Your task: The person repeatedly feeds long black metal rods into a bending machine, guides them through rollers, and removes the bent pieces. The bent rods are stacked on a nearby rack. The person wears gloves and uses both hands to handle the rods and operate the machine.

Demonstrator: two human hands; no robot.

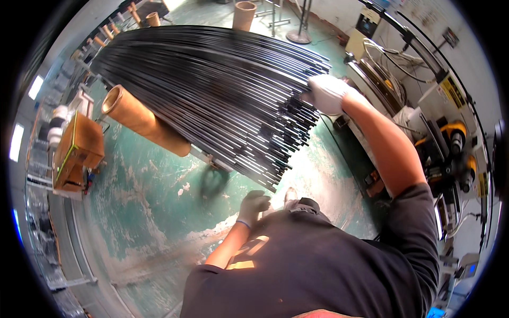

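A wide bundle of long, thin black rods (212, 90) fans out in front of me, their near ends uneven and shiny. At the right side of these ends is my right hand (327, 94), in a white glove. Its fingers are closed round a black rod; whether it grips more than one is hidden. My left hand (253, 208), in a pale glove, hangs close to my body, just below the nearest rod ends and apart from them. Its fingers are curled, with nothing visible in them.
A thick brown tube (148, 122) stands against the bundle's left side; another brown tube (244, 16) rises behind it. To the left is a brown box (79, 151). On the right, a bench (371, 79) carries cables, with yellow-and-black power tools (455, 135) nearby. The green floor (154, 212) is worn.
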